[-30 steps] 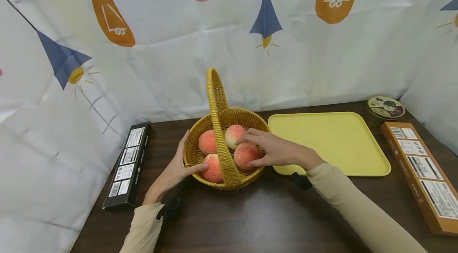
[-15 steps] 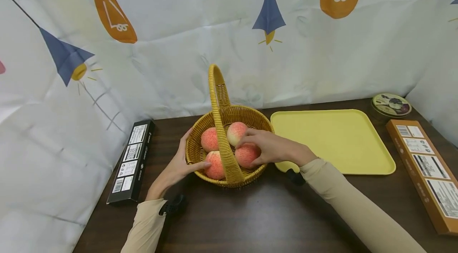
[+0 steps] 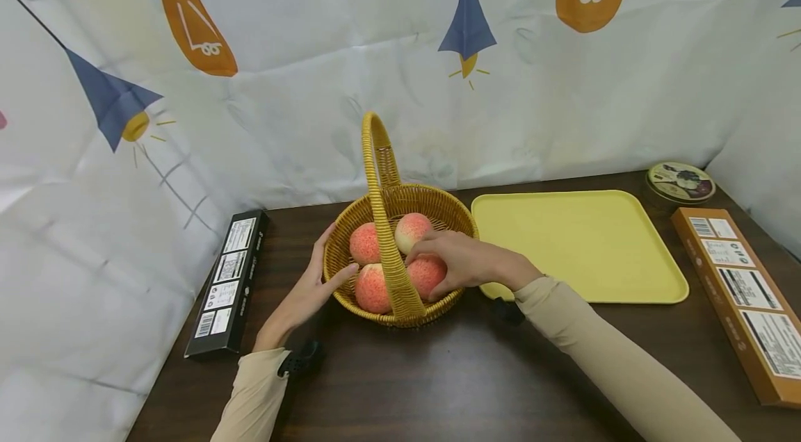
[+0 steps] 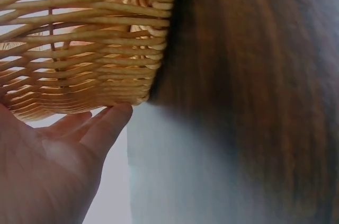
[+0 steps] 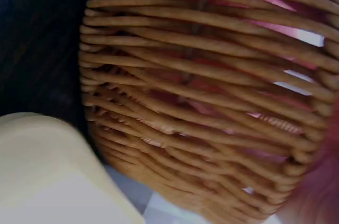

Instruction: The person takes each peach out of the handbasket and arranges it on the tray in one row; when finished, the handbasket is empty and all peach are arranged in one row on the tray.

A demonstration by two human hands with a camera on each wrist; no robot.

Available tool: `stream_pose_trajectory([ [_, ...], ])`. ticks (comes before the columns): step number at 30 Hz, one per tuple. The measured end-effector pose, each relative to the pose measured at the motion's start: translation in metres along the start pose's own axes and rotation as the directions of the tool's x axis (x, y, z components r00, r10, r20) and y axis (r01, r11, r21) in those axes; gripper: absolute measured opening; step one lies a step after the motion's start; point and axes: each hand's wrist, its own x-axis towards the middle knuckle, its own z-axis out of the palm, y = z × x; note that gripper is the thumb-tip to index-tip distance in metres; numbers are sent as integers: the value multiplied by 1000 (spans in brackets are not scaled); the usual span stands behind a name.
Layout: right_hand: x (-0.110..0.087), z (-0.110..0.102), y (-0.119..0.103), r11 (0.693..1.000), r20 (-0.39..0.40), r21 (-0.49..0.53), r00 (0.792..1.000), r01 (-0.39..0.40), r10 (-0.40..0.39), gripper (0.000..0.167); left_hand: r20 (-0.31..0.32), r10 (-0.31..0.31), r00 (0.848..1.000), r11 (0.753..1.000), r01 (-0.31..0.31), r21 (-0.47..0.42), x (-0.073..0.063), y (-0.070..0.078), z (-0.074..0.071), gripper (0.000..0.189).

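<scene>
A dark desk [image 3: 457, 386] carries a yellow tray [image 3: 576, 247] and, just beside it, a woven basket [image 3: 441, 200], likely light, springy and best steadied at the rim; the left hand [image 3: 308, 295] lies against its left side, fingers straight, thumb spread over the edge; the right hand [image 3: 459, 258] reaches inside, fingers curled around the near right peach [image 3: 425, 276], close to the handle [image 3: 389, 261]; the fruit appears foam-light, soft and hardly slippery, best taken around its middle.
</scene>
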Motion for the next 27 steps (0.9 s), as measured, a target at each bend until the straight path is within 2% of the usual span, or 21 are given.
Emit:
stream_pose_trajectory([
  [4, -6, 0, 2, 1000, -93, 20, 996, -13, 14, 50, 9, -6, 1000, 1000, 6, 7, 2, 1, 0, 87],
  [7, -14, -6, 2, 998, -181, 55, 984, 9, 1, 52, 28, 0, 1000, 1000, 0, -1, 2, 0, -2, 88],
  [10, -25, -20, 3, 994, -256, 100, 967, 33, -7, 54, 43, 11, 999, 1000, -11, -2, 0, -1, -3, 91],
  [15, -50, -54, 9, 984, -337, 175, 941, 29, 32, 57, 51, 22, 998, 1000, -21, -10, 1, -4, -4, 90],
  [21, -72, -85, 34, 978, -389, 207, 920, 27, 57, 61, 48, 17, 999, 1000, -16, -10, 0, -3, -4, 85],
  [27, -75, -89, 59, 986, -368, 159, 923, -58, 114, 59, 41, 34, 999, 999, -34, -10, 1, -4, -3, 84],
])
